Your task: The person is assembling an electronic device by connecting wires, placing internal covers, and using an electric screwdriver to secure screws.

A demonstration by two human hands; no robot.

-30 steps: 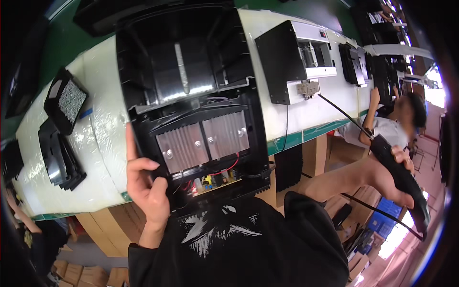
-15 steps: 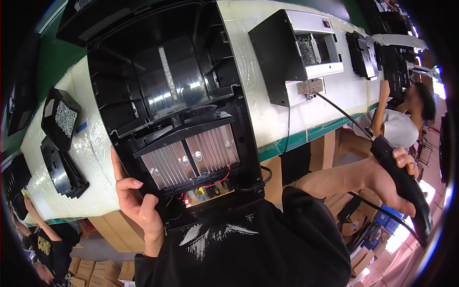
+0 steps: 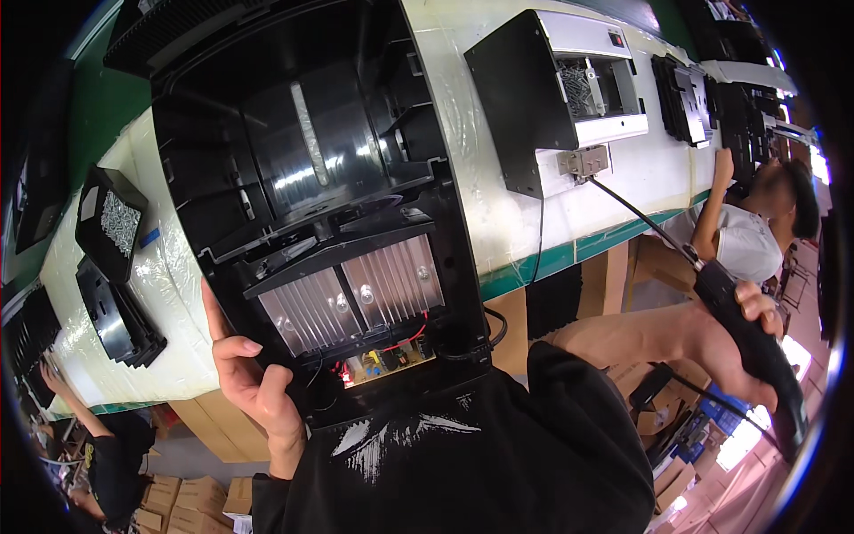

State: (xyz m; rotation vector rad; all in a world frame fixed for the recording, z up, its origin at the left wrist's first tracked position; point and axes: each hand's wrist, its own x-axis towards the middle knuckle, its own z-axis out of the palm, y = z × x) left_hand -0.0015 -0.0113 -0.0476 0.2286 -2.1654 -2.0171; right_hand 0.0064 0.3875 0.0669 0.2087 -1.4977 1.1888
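A large black plastic housing (image 3: pixel 307 133) lies open before me, its near end against my dark top. Two ribbed metal heat sinks (image 3: pixel 356 294) sit in it, with a circuit board (image 3: pixel 387 363) and red wire below them. My left hand (image 3: pixel 258 387) grips the housing's left edge, forefinger stretched along the side and other fingers curled. My right hand (image 3: pixel 722 343) is wrapped round a black corded electric screwdriver (image 3: pixel 763 360). Its long thin shaft reaches to the metal outlet block (image 3: pixel 585 163) of a screw feeder (image 3: pixel 525 98). Whether a screw is on the tip is too small to tell.
A black bin of screws (image 3: pixel 117 222) and stacked black plastic parts (image 3: pixel 120 311) stand on the left of the table. More black parts (image 3: pixel 685 100) lie beyond the feeder. One co-worker (image 3: pixel 752 231) sits at right, another (image 3: pixel 111 463) at lower left. Cardboard boxes (image 3: pixel 191 498) stand below.
The view has shifted slightly, and the housing appears a little farther left. The screwdriver's shaft stays at the feeder's outlet. Both hands keep their hold. The left co-worker's arm has moved.
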